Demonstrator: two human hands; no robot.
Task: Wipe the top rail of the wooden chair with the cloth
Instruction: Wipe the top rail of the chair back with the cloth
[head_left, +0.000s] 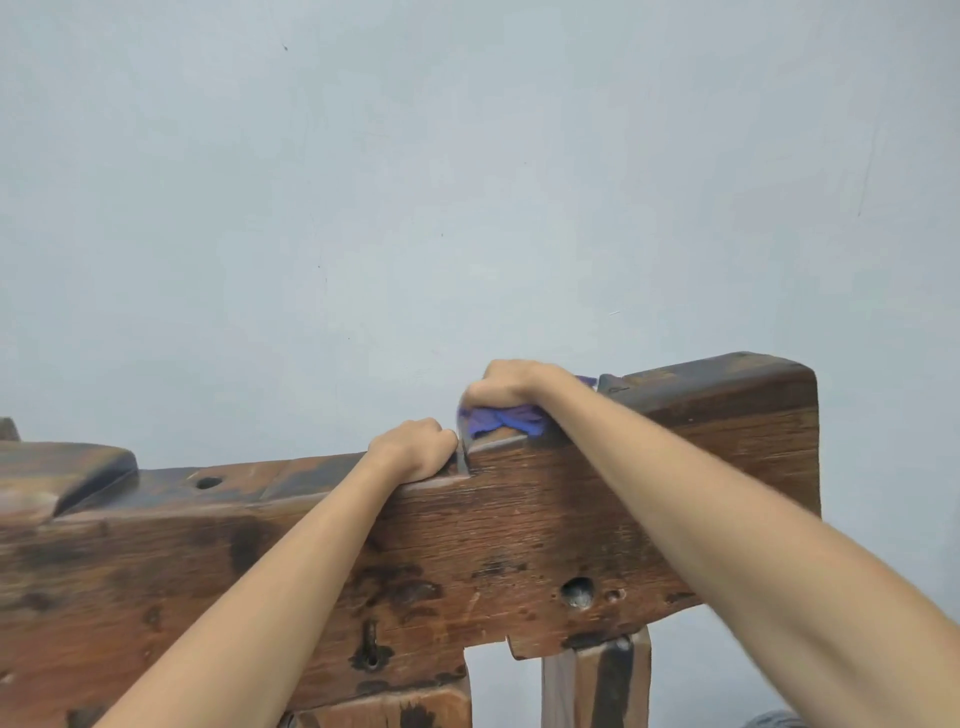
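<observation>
The thick, dark wooden top rail (519, 519) of the chair runs across the lower half of the view, stepping up towards the right. A crumpled blue cloth (501, 422) lies on the upper face of the rail at the step. My right hand (506, 387) is closed over the cloth and presses it onto the wood. My left hand (415, 449) sits just left of it, fingers curled over the rail's top edge, gripping the wood. Most of the cloth is hidden under my right hand.
A plain pale grey wall (467, 182) stands close behind the rail. The rail has a hole in its top face (209, 482) and another in its front face (577, 592). Wooden uprights (597, 680) run down below it.
</observation>
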